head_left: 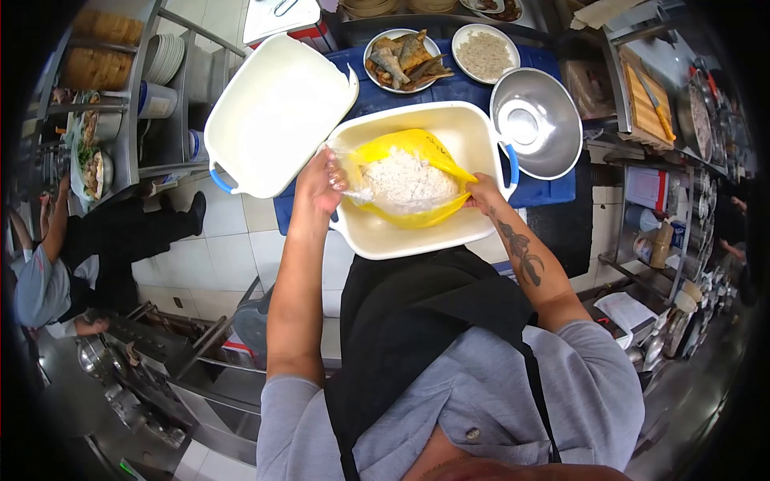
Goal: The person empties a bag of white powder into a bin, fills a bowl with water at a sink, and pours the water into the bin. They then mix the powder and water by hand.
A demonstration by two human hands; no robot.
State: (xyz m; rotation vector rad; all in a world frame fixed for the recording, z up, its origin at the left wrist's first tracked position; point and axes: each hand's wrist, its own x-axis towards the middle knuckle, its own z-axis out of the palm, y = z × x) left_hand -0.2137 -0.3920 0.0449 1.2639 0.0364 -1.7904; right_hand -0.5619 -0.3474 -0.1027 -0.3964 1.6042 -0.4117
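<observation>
A yellow plastic bag lies opened inside a white tub with blue handles. White flour-like powder shows through the bag's mouth. My left hand grips the bag's clear plastic edge at the left side, fingers closed. On the opposite side, my right hand pinches the yellow edge near the tub's right handle. Part of the right fingers is hidden behind the plastic.
Left of the tub sits a second white tub. Behind are a plate of fish pieces and a plate of pale grains. A steel bowl stands at right, beyond it a knife. A co-worker is at far left.
</observation>
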